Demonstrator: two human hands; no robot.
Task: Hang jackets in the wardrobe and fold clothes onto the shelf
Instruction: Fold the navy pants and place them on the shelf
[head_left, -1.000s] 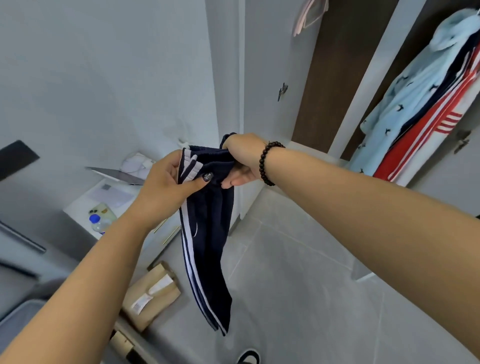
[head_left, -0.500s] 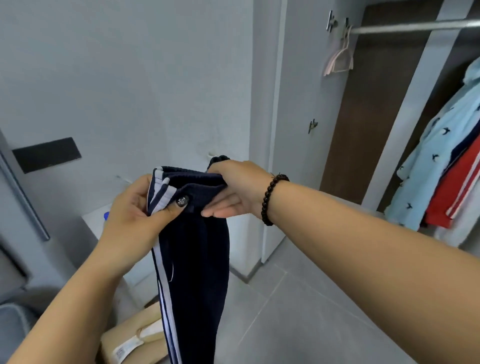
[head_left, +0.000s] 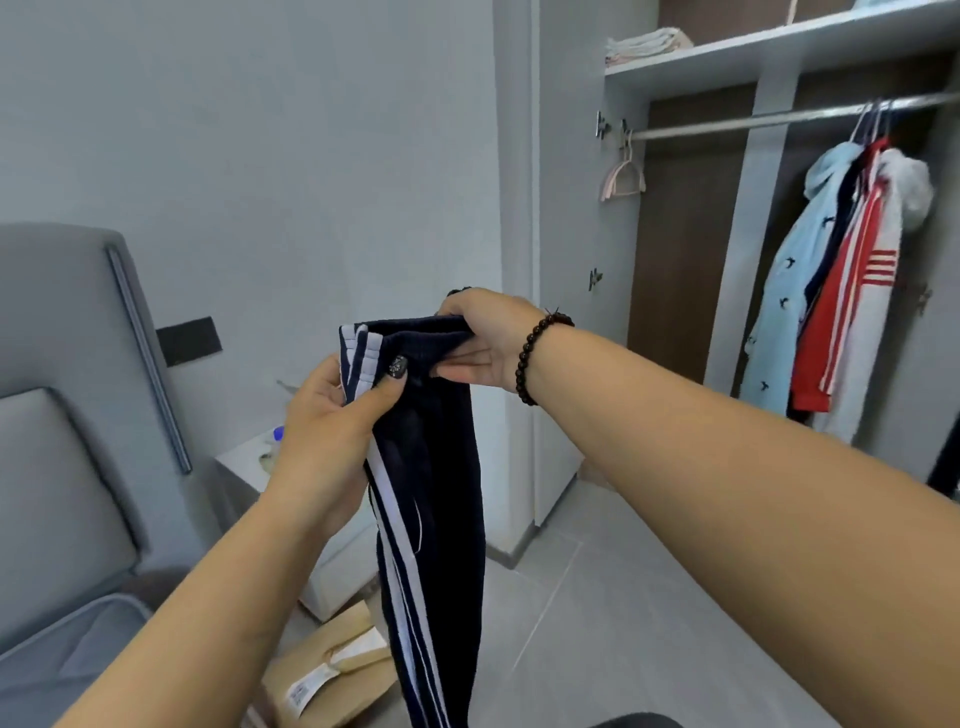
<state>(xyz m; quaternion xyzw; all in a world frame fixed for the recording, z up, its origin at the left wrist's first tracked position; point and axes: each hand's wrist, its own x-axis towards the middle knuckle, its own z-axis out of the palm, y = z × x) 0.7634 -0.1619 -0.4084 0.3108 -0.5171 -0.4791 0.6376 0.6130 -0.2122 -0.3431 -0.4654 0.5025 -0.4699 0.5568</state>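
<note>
The left hand (head_left: 332, 415) pinches the waistband corner of a pair of navy track trousers (head_left: 431, 467), thumb laid across the front of the cloth and fingers curled behind it. The right hand (head_left: 488, 338) clamps the opposite end of the same waistband, fingers folded over the top edge and thumb tucked beneath; a bracelet of dark round beads (head_left: 535, 358) circles that wrist. Between the 2 hands the waistband is bunched into soft, ribbed folds. The fabric looks matte and slightly fleecy, and 2 white stripes run down the left seam. The trousers hang straight down from the grip, folded lengthwise into a narrow column, and the lower end runs out of the picture.

Below lies a floor of large, smooth grey tiles (head_left: 649, 649) with thin joints. A flat brown cardboard parcel (head_left: 332, 670) with a white label rests on it, just left of the hanging cloth. A padded grey headboard (head_left: 67, 415) fills the left side, and a white bedside table (head_left: 244, 462) stands beside it against the plain pale wall.

To the right stands the open wardrobe (head_left: 748, 260) (white frame, dark brown back panel). Its metal rail (head_left: 753, 117) carries an empty pink hanger (head_left: 623, 174) at the left end and, well to the right, a cluster of hung jackets (head_left: 841, 291): pale blue with small dark birds, navy, red with white stripes, and white. On the white shelf (head_left: 779, 47) above the rail sits a stack of folded pale cloth (head_left: 644, 44).
</note>
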